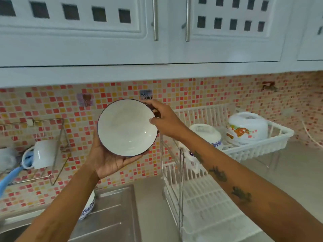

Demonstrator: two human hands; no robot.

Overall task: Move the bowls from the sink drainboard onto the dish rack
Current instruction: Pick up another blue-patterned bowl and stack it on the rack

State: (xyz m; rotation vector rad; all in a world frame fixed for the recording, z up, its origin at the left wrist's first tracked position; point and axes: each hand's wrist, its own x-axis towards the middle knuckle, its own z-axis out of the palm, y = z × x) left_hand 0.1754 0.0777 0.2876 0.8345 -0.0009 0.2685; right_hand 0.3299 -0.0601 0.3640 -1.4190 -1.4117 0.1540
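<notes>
I hold a white bowl with a dark rim [127, 127] up in front of the tiled wall, tilted so its inside faces me. My left hand [107, 158] cups it from below and my right hand [164, 121] pinches its right rim. A blue-patterned bowl [88, 206] rests on the steel drainboard [111, 212], partly hidden by my left forearm. The white two-tier dish rack [251, 149] stands at the right; its top tier holds an upturned blue-trimmed bowl [207, 133] and an upturned flowered bowl [246, 128].
White wall cabinets [157, 32] hang close overhead. A wire wall rack [52, 149] on the left holds a white mug [44, 154] and a blue cloth. The rack's lower tier [206, 198] is a white slatted tray. Grey countertop [297, 175] runs to the right.
</notes>
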